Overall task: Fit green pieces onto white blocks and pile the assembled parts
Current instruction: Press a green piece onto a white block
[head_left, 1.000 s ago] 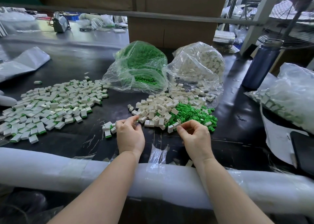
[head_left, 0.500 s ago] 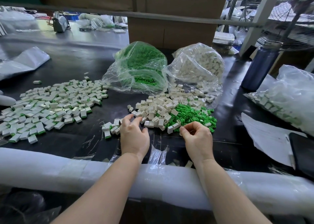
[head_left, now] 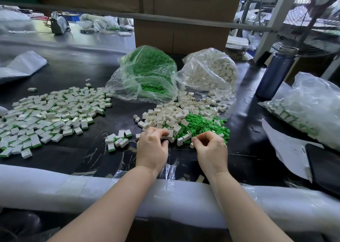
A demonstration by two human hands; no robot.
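Loose white blocks (head_left: 165,115) lie heaped at the table's centre, with loose green pieces (head_left: 202,124) beside them on the right. My left hand (head_left: 151,148) is at the near edge of the white heap, its curled fingers gripping a white block (head_left: 166,137). My right hand (head_left: 211,148) sits at the near edge of the green pieces, thumb and forefinger pinched together. A small white block (head_left: 192,145) shows at its thumb tip; anything else in the pinch is hidden. A small cluster of assembled parts (head_left: 118,140) lies left of my left hand. A large spread of assembled parts (head_left: 49,116) covers the left.
A clear bag of green pieces (head_left: 147,76) and a clear bag of white blocks (head_left: 209,72) stand behind the heaps. A blue bottle (head_left: 276,72), another bag of parts (head_left: 309,109), paper (head_left: 287,148) and a dark tablet (head_left: 323,166) are on the right. A padded white rail (head_left: 73,190) runs along the near edge.
My left hand moved right, from the small cluster of assembled parts to the near edge of the white heap. My right hand stayed pinched by the green pieces.
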